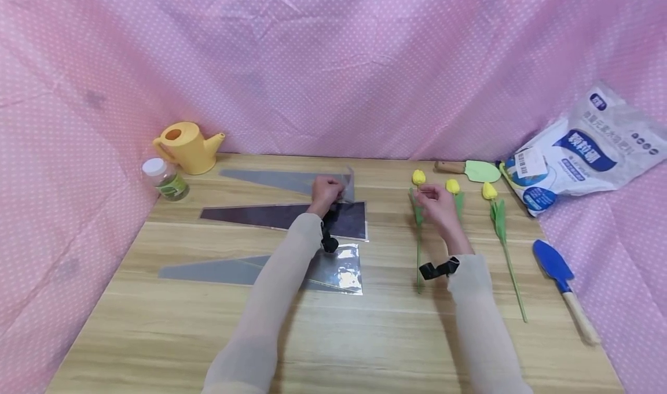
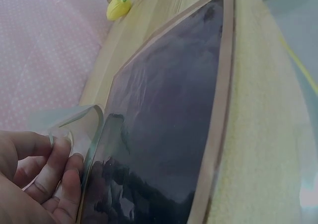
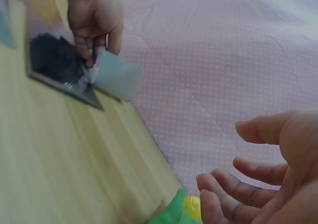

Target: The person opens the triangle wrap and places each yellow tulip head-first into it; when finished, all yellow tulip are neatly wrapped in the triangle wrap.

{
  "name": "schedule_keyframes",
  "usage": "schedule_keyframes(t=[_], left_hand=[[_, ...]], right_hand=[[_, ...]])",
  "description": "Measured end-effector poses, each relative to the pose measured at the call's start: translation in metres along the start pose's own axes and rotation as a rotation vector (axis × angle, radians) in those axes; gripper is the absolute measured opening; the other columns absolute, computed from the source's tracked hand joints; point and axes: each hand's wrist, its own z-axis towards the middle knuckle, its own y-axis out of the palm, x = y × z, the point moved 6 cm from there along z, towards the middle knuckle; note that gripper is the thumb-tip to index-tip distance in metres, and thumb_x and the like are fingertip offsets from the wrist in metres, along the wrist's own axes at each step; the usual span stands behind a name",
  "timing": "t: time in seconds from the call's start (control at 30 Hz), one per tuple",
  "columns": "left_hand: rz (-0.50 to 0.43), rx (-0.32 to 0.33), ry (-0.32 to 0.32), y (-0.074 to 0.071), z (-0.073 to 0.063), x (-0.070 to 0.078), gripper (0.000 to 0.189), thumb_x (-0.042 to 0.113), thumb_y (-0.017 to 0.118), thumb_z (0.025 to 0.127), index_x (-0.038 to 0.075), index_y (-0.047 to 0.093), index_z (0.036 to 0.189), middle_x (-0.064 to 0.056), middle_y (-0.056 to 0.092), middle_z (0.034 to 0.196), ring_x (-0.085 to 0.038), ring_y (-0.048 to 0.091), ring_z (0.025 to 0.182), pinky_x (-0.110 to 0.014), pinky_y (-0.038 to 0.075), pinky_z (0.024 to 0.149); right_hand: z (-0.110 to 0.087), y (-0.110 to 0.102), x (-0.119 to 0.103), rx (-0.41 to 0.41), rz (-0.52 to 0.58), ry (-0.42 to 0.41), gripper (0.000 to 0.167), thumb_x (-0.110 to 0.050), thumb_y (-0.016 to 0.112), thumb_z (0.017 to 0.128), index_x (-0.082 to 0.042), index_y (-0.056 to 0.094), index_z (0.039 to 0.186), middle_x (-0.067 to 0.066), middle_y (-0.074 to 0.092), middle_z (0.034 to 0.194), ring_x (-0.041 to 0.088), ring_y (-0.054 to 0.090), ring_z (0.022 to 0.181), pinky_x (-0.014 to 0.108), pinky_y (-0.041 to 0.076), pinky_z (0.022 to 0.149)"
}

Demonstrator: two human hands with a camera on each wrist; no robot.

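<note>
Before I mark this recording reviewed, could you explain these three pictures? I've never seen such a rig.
No machine here: two bare hands work over a wooden table. The large picture comes from a head-worn camera; the smaller two, from one on each wrist. The left hand pinches the farthest grey tapered plastic sleeve at its wide end; a dark tapered sleeve and a second grey sleeve lie nearer the person. The right hand holds nothing, near three yellow tulips with green stems. Around them are a yellow watering can, a white-lidded clear jar, a green-bladed trowel, a blue-bladed trowel and a white-and-blue bag.
</note>
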Motion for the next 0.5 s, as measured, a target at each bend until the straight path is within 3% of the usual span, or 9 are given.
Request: schedule_keyframes(t=[0.23, 0.4, 0.5], left_hand=[[-0.001, 0.010, -0.005, -0.001, 0.003, -0.003, 0.013, 0.002, 0.067, 0.082, -0.002, 0.078, 0.086, -0.002, 0.066, 0.064, -0.006, 0.052, 0.050, -0.019, 0.044, 0.052], [-0.005, 0.007, -0.007, 0.000, 0.004, -0.004, 0.013, 0.001, 0.067, 0.081, -0.003, 0.078, 0.086, 0.000, 0.064, 0.062, -0.005, 0.051, 0.050, -0.018, 0.043, 0.051], [0.004, 0.007, -0.008, 0.000, 0.004, -0.004, 0.014, 0.002, 0.067, 0.082, -0.002, 0.078, 0.087, 0.000, 0.065, 0.064, -0.005, 0.051, 0.051, -0.018, 0.043, 0.051]], right_hand=[[-0.014, -0.003, 0.015, -0.046, -0.077, -0.018, 0.058, -0.021, 0.062, 0.098, 0.008, 0.041, 0.144, 0.028, 0.053, 0.131, 0.023, 0.063, 0.101, 0.025, 0.060, 0.073], [-0.024, -0.003, 0.029, -0.086, -0.152, 0.003, 0.064, -0.021, 0.063, 0.097, 0.009, 0.036, 0.147, 0.031, 0.048, 0.137, 0.042, 0.058, 0.119, 0.026, 0.060, 0.077], [-0.028, -0.001, 0.037, -0.111, -0.184, 0.021, 0.067, -0.021, 0.065, 0.096, 0.009, 0.035, 0.147, 0.032, 0.048, 0.139, 0.045, 0.055, 0.125, 0.028, 0.060, 0.076]])
